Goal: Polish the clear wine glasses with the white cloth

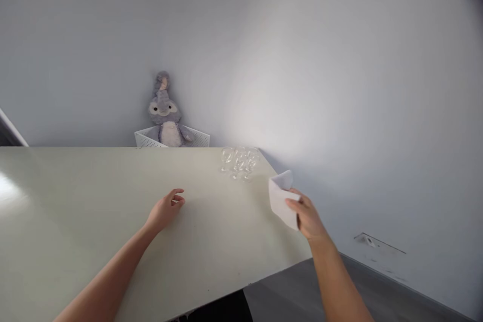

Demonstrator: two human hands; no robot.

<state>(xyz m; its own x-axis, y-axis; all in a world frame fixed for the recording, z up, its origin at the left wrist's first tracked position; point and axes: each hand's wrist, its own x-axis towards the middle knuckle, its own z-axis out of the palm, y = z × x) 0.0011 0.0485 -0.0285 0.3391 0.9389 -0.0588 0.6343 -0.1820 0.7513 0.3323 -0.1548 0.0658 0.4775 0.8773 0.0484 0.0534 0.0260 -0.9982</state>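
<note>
White sheet (279, 200), one, in right hand (307, 217), three-plus glasses (240, 157)

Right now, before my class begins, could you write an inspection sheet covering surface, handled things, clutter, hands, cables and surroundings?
Surface: pale, smooth table, with clear stemmed glasses grouped near its far right corner.
Handled things: folded white sheet; cloth or paper, cannot tell.
Clutter: grey-and-white plush toy in a white perforated basket, beyond the table's far edge.
Hands: right hand grips the sheet; left hand, fingers loosely curled, holds nothing visible.
Cables: nothing seen.
Surroundings: pale wall, grey floor.
</note>
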